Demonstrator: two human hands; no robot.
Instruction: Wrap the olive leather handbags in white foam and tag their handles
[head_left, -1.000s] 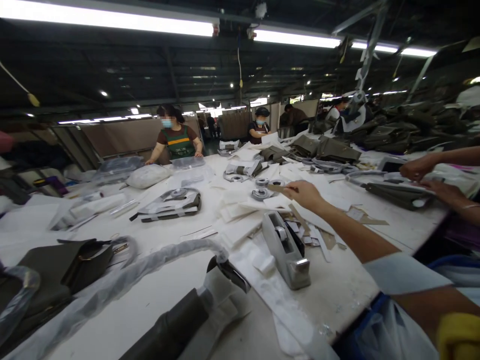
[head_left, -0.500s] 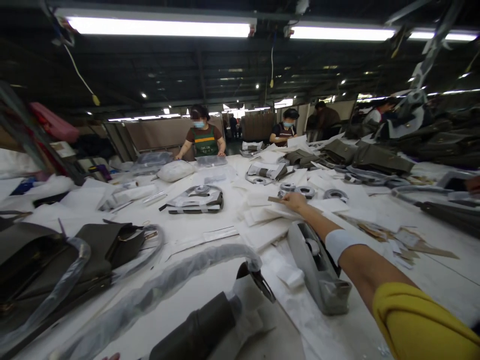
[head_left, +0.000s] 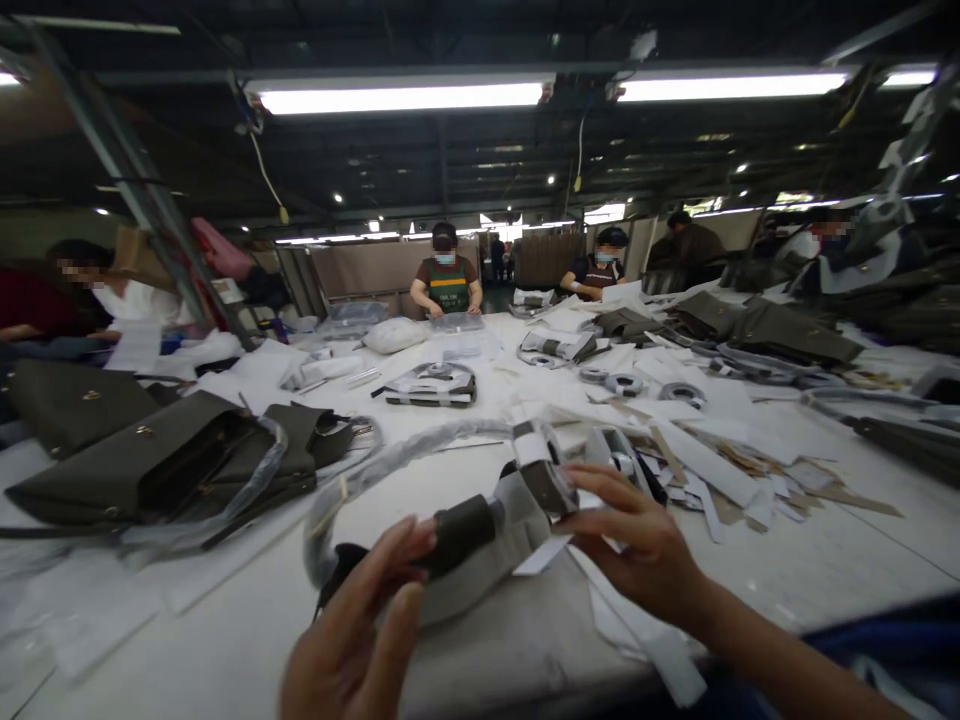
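**Loose wrap may slip from the handle**

The olive handle [head_left: 461,525] is held over the near part of the table [head_left: 225,640], between both hands. Its end is pinched by the left hand [head_left: 360,625], fingers pressed together. The right hand [head_left: 649,555] is laid, fingers spread, against the white wrap [head_left: 517,510]. Under so light a hold, the wrap could be dislodged or creased.
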